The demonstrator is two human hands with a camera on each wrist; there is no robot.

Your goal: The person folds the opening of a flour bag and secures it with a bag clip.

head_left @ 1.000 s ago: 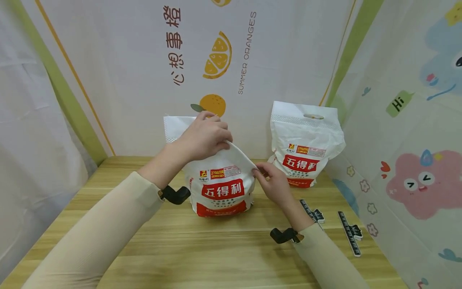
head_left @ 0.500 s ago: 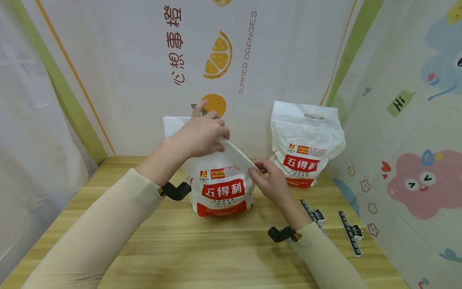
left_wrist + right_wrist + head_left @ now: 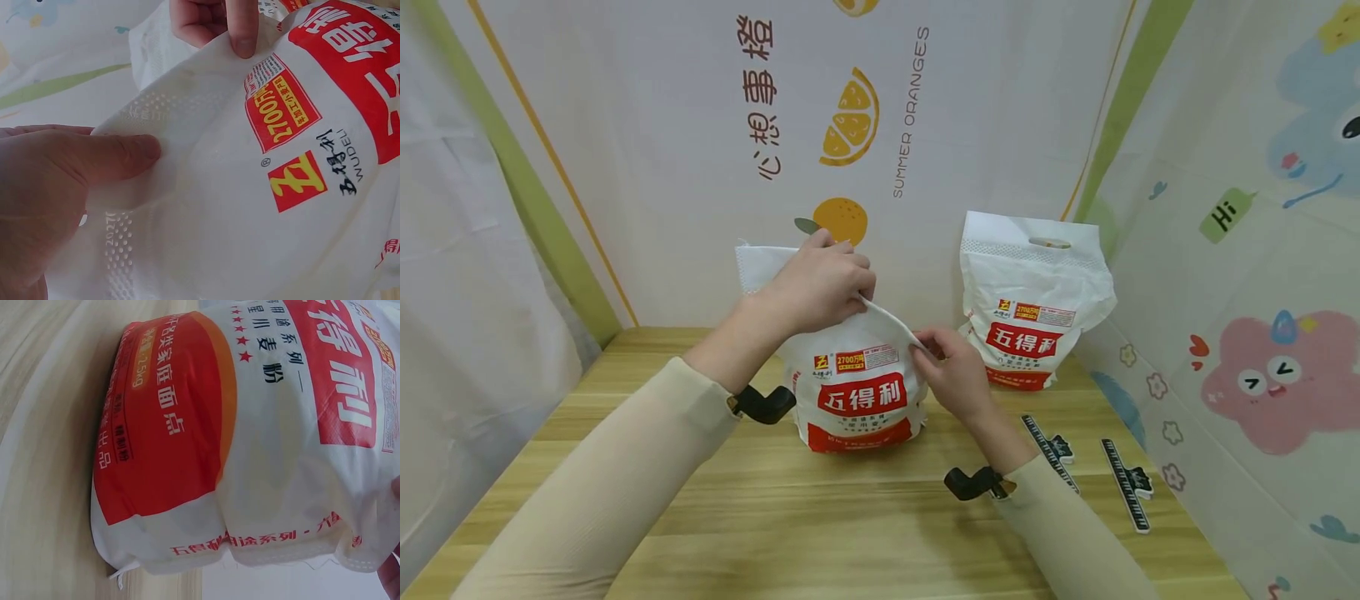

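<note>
A white flour bag (image 3: 861, 396) with red printing stands on the table, its top slanting down toward the right. My left hand (image 3: 820, 283) pinches the top edge. In the left wrist view, the thumb of my left hand (image 3: 59, 175) lies on the front while the other fingers are mostly hidden behind the bag. At the right end of the slanting edge, my right hand (image 3: 955, 371) pinches the corner between thumb and fingers. The right wrist view shows the lower front of the flour bag (image 3: 269, 444) and only a sliver of fingers at the right border.
A second white flour bag (image 3: 1033, 312) with a handle hole stands upright behind and right. Two long clips patterned like piano keys, a nearer clip (image 3: 1129, 485) and another clip (image 3: 1049, 450), lie on the wooden table (image 3: 820, 533). Printed curtains (image 3: 670, 167) hang behind.
My right hand has moved slightly left and up along the bag's edge, bringing the corner inward. The left hand stays at the top; its finger, raised half a second ago, is lowered again.
</note>
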